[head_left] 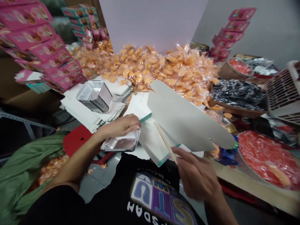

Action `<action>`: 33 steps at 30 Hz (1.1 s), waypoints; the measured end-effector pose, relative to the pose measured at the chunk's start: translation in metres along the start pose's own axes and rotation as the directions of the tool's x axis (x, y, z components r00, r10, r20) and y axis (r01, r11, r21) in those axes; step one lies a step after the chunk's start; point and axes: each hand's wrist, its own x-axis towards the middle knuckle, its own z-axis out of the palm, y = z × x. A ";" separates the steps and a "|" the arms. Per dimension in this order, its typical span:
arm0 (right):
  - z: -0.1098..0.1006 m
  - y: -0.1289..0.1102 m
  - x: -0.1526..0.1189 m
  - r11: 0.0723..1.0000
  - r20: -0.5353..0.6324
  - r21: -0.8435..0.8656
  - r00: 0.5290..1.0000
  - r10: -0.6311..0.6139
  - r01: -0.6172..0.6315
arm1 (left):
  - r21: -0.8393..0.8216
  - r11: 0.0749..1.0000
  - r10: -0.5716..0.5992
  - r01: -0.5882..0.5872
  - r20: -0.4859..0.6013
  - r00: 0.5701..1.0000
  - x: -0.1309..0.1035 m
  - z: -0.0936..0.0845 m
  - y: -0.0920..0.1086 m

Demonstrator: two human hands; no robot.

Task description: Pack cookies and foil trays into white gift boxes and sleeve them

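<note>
My left hand point(127, 126) is closed on a rectangular foil tray point(122, 142), held at the left edge of an opened-out carton point(152, 140). The carton shows its white inside and teal edges, and a big rounded grey flap point(182, 115) stands off to its right. In my right hand point(197, 175), fingers pinched, is a thin pale stick point(165, 140) that looks wooden. Its far end lies over the carton's inside. A stack of foil trays point(95, 95) rests on flat white cartons point(82, 111) to the left.
A large heap of wrapped orange pieces point(145, 65) spreads across the back. Pink boxes point(39, 40) are piled at the left, more pink boxes point(236, 34) at the back right. A box of black packets point(239, 95), a basket of red packets point(267, 156) and a white crate point(284, 93) stand right.
</note>
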 end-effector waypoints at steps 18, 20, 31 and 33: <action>0.005 0.074 0.097 0.920 0.532 -0.378 0.788 0.308 -0.104 | 0.056 0.966 -0.208 0.251 -0.406 0.890 0.045 0.124 0.043; 0.003 0.079 0.093 0.912 0.520 -0.381 0.781 0.346 -0.151 | -0.084 0.974 -0.225 0.208 -0.410 0.884 0.044 0.105 0.039; 0.030 0.034 0.113 0.662 0.313 0.638 0.918 0.244 -0.393 | -0.241 0.966 -0.246 0.094 -0.740 0.626 0.068 0.069 0.029; 0.040 0.026 0.119 0.599 0.298 0.694 0.917 0.266 -0.400 | -0.369 0.929 -0.288 -0.008 -0.739 0.610 0.068 0.071 0.025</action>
